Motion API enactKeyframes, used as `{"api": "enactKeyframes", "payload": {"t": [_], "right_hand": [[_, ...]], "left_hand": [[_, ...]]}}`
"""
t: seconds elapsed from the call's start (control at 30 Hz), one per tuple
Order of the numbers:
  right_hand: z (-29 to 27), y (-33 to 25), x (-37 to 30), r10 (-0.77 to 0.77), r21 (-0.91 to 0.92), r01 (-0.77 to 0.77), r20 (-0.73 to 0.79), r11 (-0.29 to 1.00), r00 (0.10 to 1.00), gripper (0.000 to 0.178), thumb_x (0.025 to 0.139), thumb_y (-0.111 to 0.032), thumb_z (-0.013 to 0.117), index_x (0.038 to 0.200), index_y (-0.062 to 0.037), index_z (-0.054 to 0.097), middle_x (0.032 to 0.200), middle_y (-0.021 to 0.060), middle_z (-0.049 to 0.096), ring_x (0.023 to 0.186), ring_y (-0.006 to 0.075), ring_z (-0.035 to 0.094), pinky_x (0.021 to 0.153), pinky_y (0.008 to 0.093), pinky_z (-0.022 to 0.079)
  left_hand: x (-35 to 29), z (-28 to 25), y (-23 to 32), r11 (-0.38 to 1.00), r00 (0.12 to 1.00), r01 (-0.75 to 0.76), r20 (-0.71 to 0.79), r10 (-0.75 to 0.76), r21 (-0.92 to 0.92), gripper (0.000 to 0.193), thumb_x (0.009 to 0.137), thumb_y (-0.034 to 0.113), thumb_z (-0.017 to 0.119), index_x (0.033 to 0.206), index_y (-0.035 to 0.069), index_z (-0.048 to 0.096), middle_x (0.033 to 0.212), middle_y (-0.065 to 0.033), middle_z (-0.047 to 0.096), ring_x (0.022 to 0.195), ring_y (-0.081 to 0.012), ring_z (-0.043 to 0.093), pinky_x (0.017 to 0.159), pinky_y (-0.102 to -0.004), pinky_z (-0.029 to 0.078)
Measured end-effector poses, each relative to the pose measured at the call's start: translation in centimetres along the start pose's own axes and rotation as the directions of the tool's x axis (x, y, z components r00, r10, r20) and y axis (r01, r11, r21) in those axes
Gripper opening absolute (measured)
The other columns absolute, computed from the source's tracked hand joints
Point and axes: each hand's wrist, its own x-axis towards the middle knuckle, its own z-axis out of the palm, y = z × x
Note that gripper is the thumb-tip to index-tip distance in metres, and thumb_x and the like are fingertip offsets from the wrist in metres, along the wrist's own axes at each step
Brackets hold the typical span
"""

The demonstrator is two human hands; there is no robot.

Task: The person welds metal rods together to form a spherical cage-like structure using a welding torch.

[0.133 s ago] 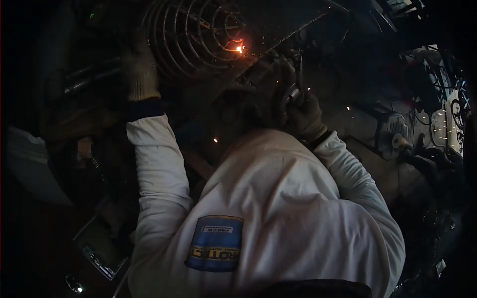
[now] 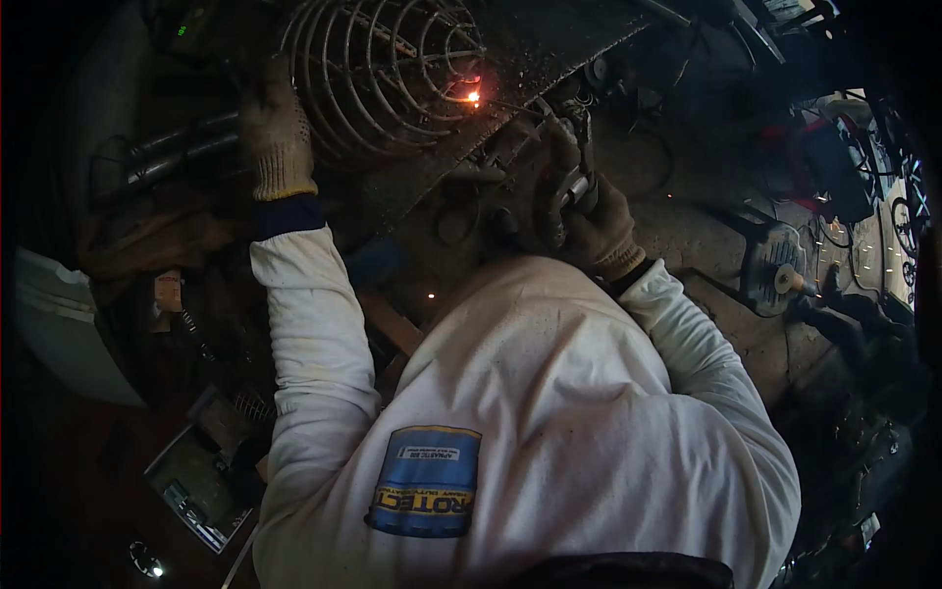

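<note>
A dome-shaped cage of metal rings and bars lies on a dark, grainy metal surface. Bright orange light glows at the narrow end of the cage. In its knitted glove, my left hand is against the cage's wide left side; its fingers are too dark to make out. My right hand, gloved too, is closed around a welding electrode holder. From the holder a thin rod reaches left to the glowing spot.
Metal tubes lie left of my left hand. A black tool with a round wooden-coloured knob is on the floor at right. At lower left lies an open tray with small items. Sparks fly at far right.
The whole picture is brighter now, so the rod, the floor and the things around it show better. Loose sparks have shifted. Both hands stay in about the same place.
</note>
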Motion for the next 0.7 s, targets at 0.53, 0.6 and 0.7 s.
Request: {"api": "enactKeyframes", "payload": {"t": [0.53, 0.6, 0.7], "right_hand": [[0.4, 1.8, 0.2, -0.048, -0.013, 0.049, 0.036, 0.999, 0.998, 0.038, 0.079, -0.022, 0.070, 0.110, -0.0009, 0.063, 0.093, 0.0174, 0.071, 0.087, 0.0308, 0.071, 0.079, 0.0389, 0.055], [0.7, 2.6, 0.0, -0.020, -0.019, 0.021, 0.033, 1.000, 0.999, 0.033, 0.082, -0.021, 0.069, 0.108, -0.0015, 0.063, 0.094, 0.0151, 0.071, 0.088, 0.0286, 0.070, 0.079, 0.0369, 0.054], [0.6, -0.2, 0.4, 0.134, -0.199, -0.130, 0.005, 0.971, 0.991, 0.032, 0.083, -0.021, 0.070, 0.108, -0.0015, 0.063, 0.093, 0.0132, 0.071, 0.088, 0.0262, 0.070, 0.078, 0.0357, 0.054]], "left_hand": [[0.7, -0.1, -1.8, 0.985, 0.988, -0.151, 0.004, 0.152, 0.088, 0.071, 0.094, 0.064, 0.047, 0.118, -0.001, 0.064, 0.110, -0.0216, 0.068, 0.102, -0.0388, 0.065, 0.090, -0.0467, 0.049], [1.0, -0.5, -2.3, 0.893, 0.951, -0.306, 0.062, 0.303, 0.330, 0.060, 0.098, 0.053, 0.047, 0.116, -0.003, 0.062, 0.101, -0.0215, 0.068, 0.093, -0.0363, 0.067, 0.081, -0.0448, 0.052], [-0.2, -0.3, 0.2, 0.991, 0.998, -0.060, 0.025, 0.057, 0.119, 0.053, 0.100, 0.045, 0.048, 0.115, -0.004, 0.062, 0.096, -0.0223, 0.068, 0.090, -0.0351, 0.068, 0.076, -0.0425, 0.053]]}}
